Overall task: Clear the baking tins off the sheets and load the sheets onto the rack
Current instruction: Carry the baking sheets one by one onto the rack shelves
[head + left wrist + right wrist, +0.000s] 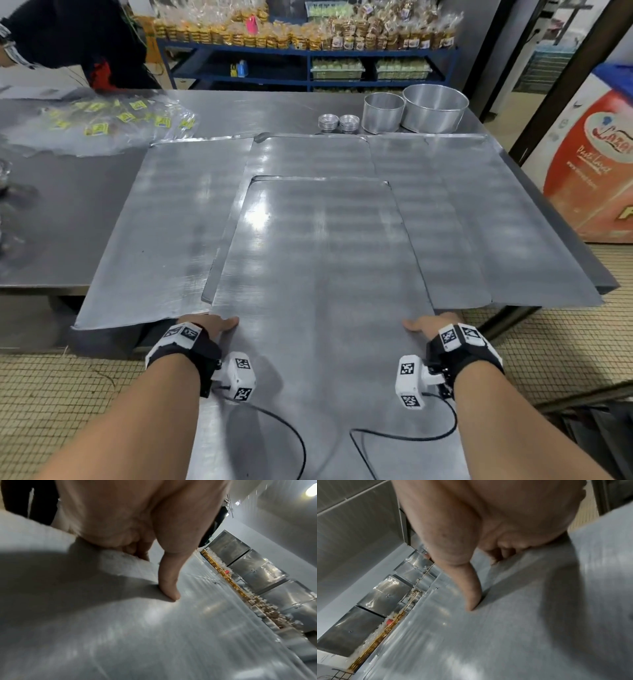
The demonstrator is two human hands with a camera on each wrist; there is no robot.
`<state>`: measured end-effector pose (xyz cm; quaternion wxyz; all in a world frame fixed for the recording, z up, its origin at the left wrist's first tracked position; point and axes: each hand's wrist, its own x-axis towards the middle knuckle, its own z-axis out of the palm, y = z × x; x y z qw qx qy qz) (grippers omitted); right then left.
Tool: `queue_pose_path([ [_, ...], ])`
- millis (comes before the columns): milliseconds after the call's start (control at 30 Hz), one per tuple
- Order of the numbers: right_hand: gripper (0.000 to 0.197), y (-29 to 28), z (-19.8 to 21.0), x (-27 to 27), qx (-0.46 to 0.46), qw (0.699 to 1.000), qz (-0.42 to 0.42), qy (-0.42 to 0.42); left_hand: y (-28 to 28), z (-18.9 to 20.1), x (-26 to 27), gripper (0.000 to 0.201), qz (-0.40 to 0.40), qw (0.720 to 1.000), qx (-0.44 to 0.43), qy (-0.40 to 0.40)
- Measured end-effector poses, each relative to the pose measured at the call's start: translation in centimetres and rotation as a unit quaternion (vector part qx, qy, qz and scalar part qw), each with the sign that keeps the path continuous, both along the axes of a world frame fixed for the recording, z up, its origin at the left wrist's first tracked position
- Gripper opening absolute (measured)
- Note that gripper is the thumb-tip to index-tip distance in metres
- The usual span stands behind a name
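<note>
Steel top sheet [318, 274]: drawn off the table's near edge, ready for carrying.
Left hand [209, 325]: clamps left edge, thumb on top.
Right hand [428, 327]: clamps right edge likewise.
Baking tins [416, 108]: parked far right, off all sheets.

Across the steel table [239, 109] from you, a heap of clear bags with yellow labels [102, 120] lies at the far left. Behind it a person in dark clothes [75, 44] leans in. You face blue shelving [308, 65] stacked with packaged baked goods [308, 31] on top and trays of pale items lower down. To your right stands an orange-and-white printed cabinet [596, 164]. Small tan tiles cover the floor [51, 394].
</note>
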<state>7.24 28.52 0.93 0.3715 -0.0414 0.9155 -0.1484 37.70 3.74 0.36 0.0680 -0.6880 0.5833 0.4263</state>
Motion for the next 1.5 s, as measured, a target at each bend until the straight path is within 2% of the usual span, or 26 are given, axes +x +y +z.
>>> queue_pose_path([
  [67,0.057,-0.1,0.4,1.0,0.041,0.999,0.025,0.001,-0.7,-0.4,0.5,0.063,-0.021,0.999,0.005,-0.026],
  [167,0.057,-0.4,1.6,3.1,0.019,0.999,0.013,0.027,-1.5,-0.2,1.2,0.063,-0.067,0.995,-0.034,-0.059],
  [267,0.045,-0.4,1.5,5.0,0.017,1.000,-0.015,0.018,-2.4,0.4,2.3,0.052,-0.062,0.997,-0.047,-0.021],
  [333,0.053,-0.8,2.0,6.9,0.005,0.999,-0.033,0.040,-3.8,0.9,3.0,0.054,-0.023,0.998,-0.052,0.011],
  [367,0.059,-1.0,2.2,7.5,-0.022,0.997,-0.055,0.053,-4.7,1.0,3.2,0.058,0.009,0.997,-0.061,0.037],
  [433,0.066,-1.2,2.3,9.0,-0.050,0.989,-0.125,0.064,-6.6,1.7,3.7,0.060,0.022,0.997,-0.049,0.054],
  [500,0.059,-1.2,1.6,10.5,-0.041,0.989,-0.134,0.046,-8.1,2.4,4.0,0.059,0.019,0.997,-0.039,0.070],
  [700,0.051,0.2,2.5,16.4,-0.130,0.953,-0.270,0.041,-10.2,4.1,3.8,0.046,-0.042,0.990,-0.063,0.116],
  [800,0.054,2.5,2.6,18.7,-0.195,0.910,-0.362,0.051,-9.7,5.1,2.3,0.046,-0.095,0.983,-0.071,0.139],
  [900,0.040,5.1,3.3,21.2,-0.196,0.883,-0.420,0.079,-8.5,5.8,0.5,0.049,-0.148,0.975,-0.057,0.155],
  [1100,0.060,11.5,5.5,25.7,-0.127,0.818,-0.551,0.102,-2.5,6.5,-3.1,0.045,-0.262,0.948,-0.037,0.175],
  [1200,0.057,14.9,6.1,28.4,-0.098,0.786,-0.599,0.114,1.4,7.0,-4.8,0.037,-0.313,0.933,-0.029,0.177],
  [1233,0.056,16.1,6.1,29.2,-0.092,0.776,-0.613,0.119,2.7,7.1,-5.4,0.038,-0.337,0.924,-0.030,0.176],
  [1333,0.066,19.8,5.6,31.8,-0.087,0.745,-0.650,0.119,6.7,7.6,-7.0,0.061,-0.402,0.901,-0.034,0.159],
  [1433,0.043,22.3,6.6,34.0,-0.105,0.734,-0.663,0.109,10.7,7.6,-8.4,0.062,-0.433,0.884,-0.027,0.173],
  [1467,0.038,23.2,6.9,34.6,-0.116,0.719,-0.677,0.105,12.1,7.6,-8.8,0.060,-0.444,0.877,-0.025,0.184],
  [1500,0.042,24.3,7.2,35.3,-0.122,0.696,-0.699,0.105,13.5,7.6,-9.1,0.059,-0.454,0.872,-0.020,0.181],
])
